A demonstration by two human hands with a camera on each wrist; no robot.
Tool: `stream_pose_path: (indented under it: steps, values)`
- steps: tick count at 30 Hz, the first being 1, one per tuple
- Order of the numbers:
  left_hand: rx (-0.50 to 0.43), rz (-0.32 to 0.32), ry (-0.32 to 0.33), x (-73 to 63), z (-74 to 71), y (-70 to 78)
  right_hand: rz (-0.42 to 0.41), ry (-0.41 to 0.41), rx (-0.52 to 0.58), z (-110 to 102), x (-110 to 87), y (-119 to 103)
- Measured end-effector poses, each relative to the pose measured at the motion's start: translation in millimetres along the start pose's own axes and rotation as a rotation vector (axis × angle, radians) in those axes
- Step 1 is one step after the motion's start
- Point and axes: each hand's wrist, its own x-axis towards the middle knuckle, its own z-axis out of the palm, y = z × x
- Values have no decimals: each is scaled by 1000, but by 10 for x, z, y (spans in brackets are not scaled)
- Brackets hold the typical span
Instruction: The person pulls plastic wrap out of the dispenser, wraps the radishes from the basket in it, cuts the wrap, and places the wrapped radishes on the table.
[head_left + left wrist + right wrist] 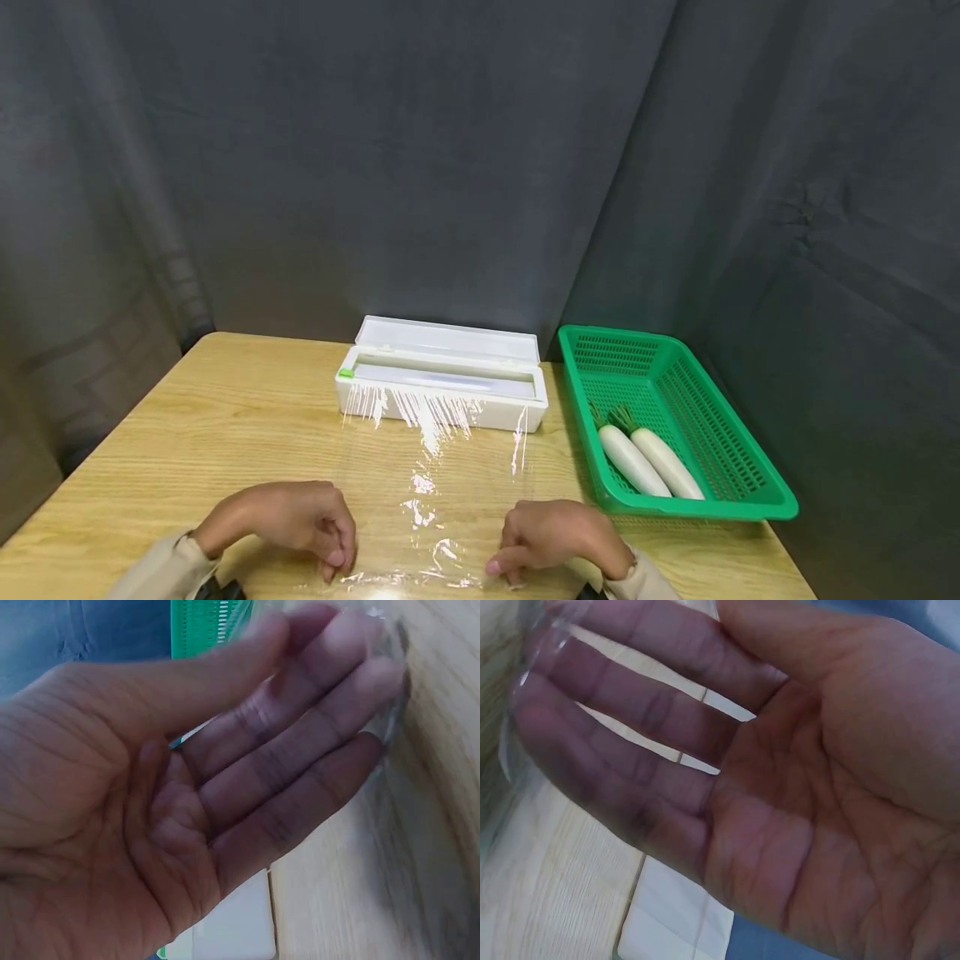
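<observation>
A clear sheet of plastic wrap point(422, 483) stretches from a white wrap dispenser box point(487, 414) toward the front of the wooden table. My left hand point(303, 518) pinches the sheet's near left corner between thumb and fingers. At the near right corner, my right hand point(555, 533) pinches the film likewise. Both wrist views show film at the fingertips, close over the tabletop; the other fingers are gently bent. The dispenser's lid point(450, 337) stands raised at the back, and the white roll point(442, 381) shows inside.
On the right of the table point(247, 400) stands a green plastic basket point(720, 510) with two white radishes point(648, 458) in it. A green slider point(346, 373) sits at the dispenser's left end. Dark curtains point(412, 167) hang behind the table and at its sides.
</observation>
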Motion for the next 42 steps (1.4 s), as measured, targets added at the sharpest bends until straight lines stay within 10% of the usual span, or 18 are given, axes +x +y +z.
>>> stream_pose_path:
  steps: [6,18,42]
  values:
    - [-100,27,32,0,6,-56,-39,45,-32,-15,-6,22]
    - [139,61,174,49,-28,-68,-96,269,28,-83,11,87]
    - [435,-29,883,149,-224,-173,8,763,87,-220,5,180]
